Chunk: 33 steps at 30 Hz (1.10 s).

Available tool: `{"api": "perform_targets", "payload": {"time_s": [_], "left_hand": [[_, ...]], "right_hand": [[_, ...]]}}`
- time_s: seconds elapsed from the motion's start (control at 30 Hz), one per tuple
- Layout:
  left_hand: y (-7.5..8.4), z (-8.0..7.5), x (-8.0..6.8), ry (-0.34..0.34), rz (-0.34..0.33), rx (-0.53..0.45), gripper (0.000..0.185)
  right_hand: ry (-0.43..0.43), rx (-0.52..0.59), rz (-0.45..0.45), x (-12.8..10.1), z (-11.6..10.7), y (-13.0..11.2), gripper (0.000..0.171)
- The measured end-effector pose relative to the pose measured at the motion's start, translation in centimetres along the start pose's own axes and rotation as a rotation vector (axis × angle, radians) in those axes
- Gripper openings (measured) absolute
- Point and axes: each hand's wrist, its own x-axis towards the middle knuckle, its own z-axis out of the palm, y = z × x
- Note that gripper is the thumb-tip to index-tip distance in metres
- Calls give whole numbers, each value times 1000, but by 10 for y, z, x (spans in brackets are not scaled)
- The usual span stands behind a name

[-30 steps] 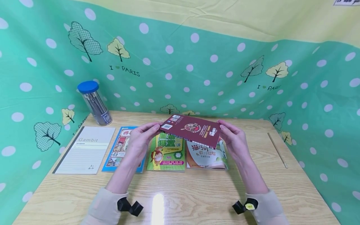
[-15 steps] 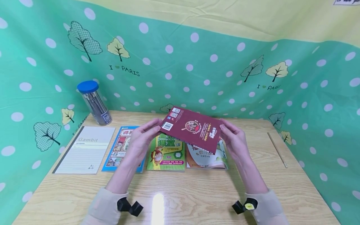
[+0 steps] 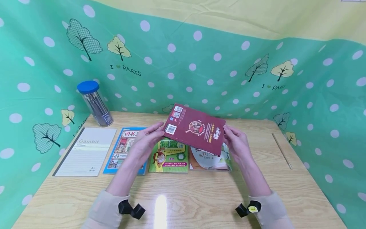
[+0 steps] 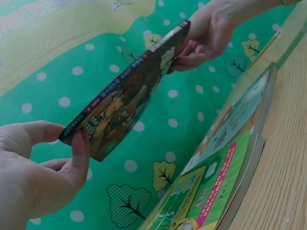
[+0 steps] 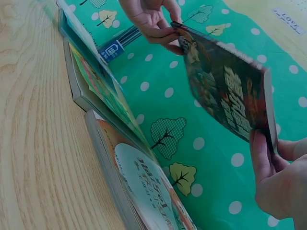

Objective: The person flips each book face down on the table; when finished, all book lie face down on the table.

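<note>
A thin dark-red book (image 3: pixel 197 127) is held up in the air between both hands, its back cover with barcode facing up and tilted. My left hand (image 3: pixel 147 140) pinches its left end between thumb and fingers; in the left wrist view the fingertips (image 4: pixel 79 148) show at the spine's corner. My right hand (image 3: pixel 237 141) grips the opposite end, thumb on top. The illustrated front cover (image 5: pixel 225 86) faces downward in the right wrist view. Beneath the held book lie a green book (image 3: pixel 168 159) and a white picture book (image 3: pixel 210 162), both partly covered by it in the head view.
Left of these lie a blue-edged comic book (image 3: pixel 123 152) and a white Gambit notebook (image 3: pixel 85 152). A clear tube of pens with a blue lid (image 3: pixel 95 103) stands at the back left. On the right lies a pencil (image 3: pixel 281 151). A polka-dot cloth (image 3: pixel 183 63) hangs behind the table.
The dark-red book has tipped so that its back cover faces the head camera more fully, its far edge rising. Both hands keep hold of it at nearly the same spot.
</note>
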Motion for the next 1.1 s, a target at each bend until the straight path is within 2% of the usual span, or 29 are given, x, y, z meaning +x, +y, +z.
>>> {"api": "perform_targets", "payload": {"time_s": [0.13,0.27,0.53,0.7,0.9,1.1], "left_hand": [[-1,2,1,-15,-16,34,64],[-3,5,1,-38,-27,59,62],[-8,13,0,-66,-73,75,64],[-12,20,4,-61,-74,96,53],[-19,28,15,-30,-82,102,40],[-25,40,20,-60,-115,143,46]], "right_hand": [[-12,-79,8,-1,-1,1,18],[-67,-152,19,-1,-3,0,41],[-337,-265,78,4,-5,-9,76],[-432,-303,133,9,-12,-15,82],[-494,-352,198,19,-27,-21,84],[-540,-453,239,29,-50,-30,87]]}}
